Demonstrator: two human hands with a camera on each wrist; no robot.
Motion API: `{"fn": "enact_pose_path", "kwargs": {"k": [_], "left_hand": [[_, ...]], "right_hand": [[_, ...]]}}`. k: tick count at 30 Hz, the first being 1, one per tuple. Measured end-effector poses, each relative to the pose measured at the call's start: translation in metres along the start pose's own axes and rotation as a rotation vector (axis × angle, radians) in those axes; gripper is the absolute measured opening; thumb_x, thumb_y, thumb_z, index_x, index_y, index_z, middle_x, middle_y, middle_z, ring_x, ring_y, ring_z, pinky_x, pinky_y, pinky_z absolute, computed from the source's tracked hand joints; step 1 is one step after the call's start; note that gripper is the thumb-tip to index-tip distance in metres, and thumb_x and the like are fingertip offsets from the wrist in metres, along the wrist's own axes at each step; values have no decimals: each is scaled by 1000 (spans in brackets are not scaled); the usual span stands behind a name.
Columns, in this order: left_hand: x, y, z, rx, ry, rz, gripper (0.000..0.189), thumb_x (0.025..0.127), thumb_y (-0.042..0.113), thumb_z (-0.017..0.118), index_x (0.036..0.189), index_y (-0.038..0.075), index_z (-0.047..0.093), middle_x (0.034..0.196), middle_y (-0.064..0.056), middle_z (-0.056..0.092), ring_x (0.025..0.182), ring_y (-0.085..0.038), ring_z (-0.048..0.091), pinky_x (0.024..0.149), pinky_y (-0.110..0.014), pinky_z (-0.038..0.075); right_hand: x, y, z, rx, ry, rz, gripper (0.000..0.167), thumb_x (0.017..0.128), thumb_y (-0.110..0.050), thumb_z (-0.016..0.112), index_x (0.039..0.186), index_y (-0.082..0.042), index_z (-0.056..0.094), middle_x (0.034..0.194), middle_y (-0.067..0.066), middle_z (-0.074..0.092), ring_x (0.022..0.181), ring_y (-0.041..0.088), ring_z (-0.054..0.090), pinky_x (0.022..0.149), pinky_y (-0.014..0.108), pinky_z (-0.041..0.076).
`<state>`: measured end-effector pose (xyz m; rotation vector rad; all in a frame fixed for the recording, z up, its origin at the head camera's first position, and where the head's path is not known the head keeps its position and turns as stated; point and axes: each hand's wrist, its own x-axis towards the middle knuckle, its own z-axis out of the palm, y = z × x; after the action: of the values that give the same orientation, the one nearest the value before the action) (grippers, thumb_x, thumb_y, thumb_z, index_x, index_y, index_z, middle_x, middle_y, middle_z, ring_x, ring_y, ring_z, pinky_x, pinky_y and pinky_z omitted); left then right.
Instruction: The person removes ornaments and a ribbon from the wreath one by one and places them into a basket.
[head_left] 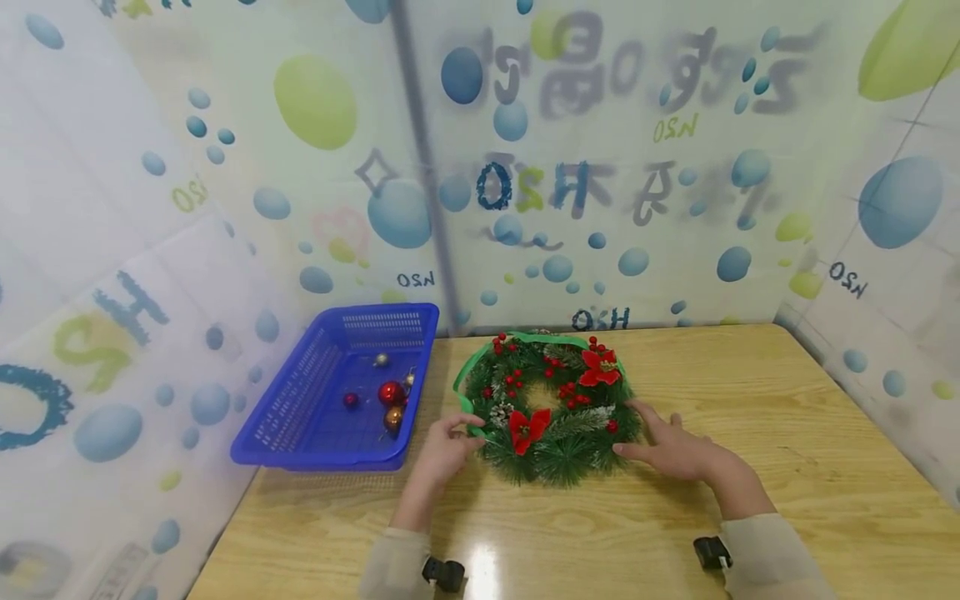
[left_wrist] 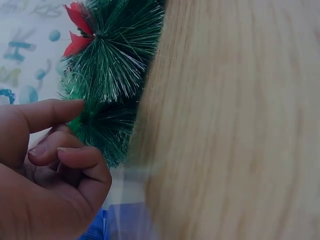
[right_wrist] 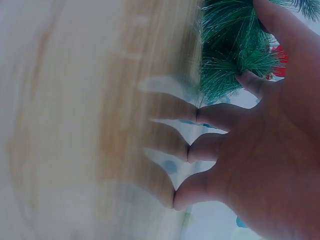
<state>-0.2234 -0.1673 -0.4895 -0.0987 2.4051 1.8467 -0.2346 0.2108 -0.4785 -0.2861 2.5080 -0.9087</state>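
Note:
A green Christmas wreath (head_left: pixel 566 462) lies on the table, trimmed with red poinsettia flowers (head_left: pixel 528 430), red berries and a pine cone (head_left: pixel 501 413). Green ribbon (head_left: pixel 555 339) runs along its far and left edges. At the wreath's near left edge, my left hand (head_left: pixel 442 450) pinches the ribbon between thumb and forefinger. The other fingers are curled, as the left wrist view shows. On the opposite side, my right hand (head_left: pixel 678 450) touches the wreath's edge with thumb and forefinger tips. Its remaining fingers (right_wrist: pixel 215 116) are spread, resting by the tabletop.
Left of the wreath stands a blue plastic basket (head_left: pixel 322 458). Inside are several baubles, among them a shiny red bauble (head_left: pixel 391 393) and a copper-coloured bauble (head_left: pixel 393 420). A printed curtain (head_left: pixel 510 275) hangs behind the wooden table (head_left: pixel 795 417) and along its sides.

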Motion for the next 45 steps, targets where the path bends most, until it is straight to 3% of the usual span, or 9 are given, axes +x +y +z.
{"fn": "enact_pose_path", "kwargs": {"k": [7,13,20,24,31,34,40,45], "left_hand": [[-3,3,-2,80,50,41,44,83,-12,68,125,2,72,62,7,37,52,-7,34,48,-19,30],[0,2,1,153,77,76,29,88,-4,75,116,2,75,58,8,38,50,-7,35,46,-20,30],[3,-1,3,190,182,100,14,93,7,77,106,1,79,58,8,41,50,-8,36,46,-21,30],[2,2,3,156,234,102,16,94,9,77,107,0,79,58,8,41,51,-9,36,46,-21,30],[-4,24,2,51,302,130,17,95,15,79,109,6,80,57,9,35,49,-9,30,46,-22,25],[-7,32,0,21,307,144,17,96,14,78,110,5,80,58,8,35,50,-9,29,47,-22,25],[-12,45,-5,-44,305,107,27,98,17,77,120,0,77,60,7,42,49,-7,35,46,-22,28],[-16,54,-9,-73,302,88,27,100,21,77,121,4,79,63,7,46,48,-6,35,46,-22,29]], "right_hand": [[1,0,-1,-10,6,-1,102,100,-67,61,172,-21,5,173,35,7,153,67,-20,99,97,-7],[2,2,1,-10,6,-3,102,100,-66,62,172,-20,5,172,36,11,152,67,-21,98,97,-7],[2,2,1,-12,4,-1,101,101,-66,61,171,-21,5,172,37,11,153,68,-20,98,98,-6],[1,1,0,-14,4,5,101,100,-67,61,171,-22,4,172,37,10,153,68,-19,99,97,-6],[0,-1,1,-11,13,10,101,100,-66,61,171,-21,6,173,36,9,153,67,-18,99,97,-8],[-1,-3,0,-3,11,8,101,101,-65,61,171,-20,6,172,37,8,153,68,-19,99,97,-8],[-2,-5,-1,3,5,9,102,101,-65,62,171,-18,6,172,37,8,152,68,-19,99,97,-8],[-2,-4,-1,-8,7,11,102,101,-66,61,171,-19,5,172,37,9,152,68,-18,99,98,-7]]}}
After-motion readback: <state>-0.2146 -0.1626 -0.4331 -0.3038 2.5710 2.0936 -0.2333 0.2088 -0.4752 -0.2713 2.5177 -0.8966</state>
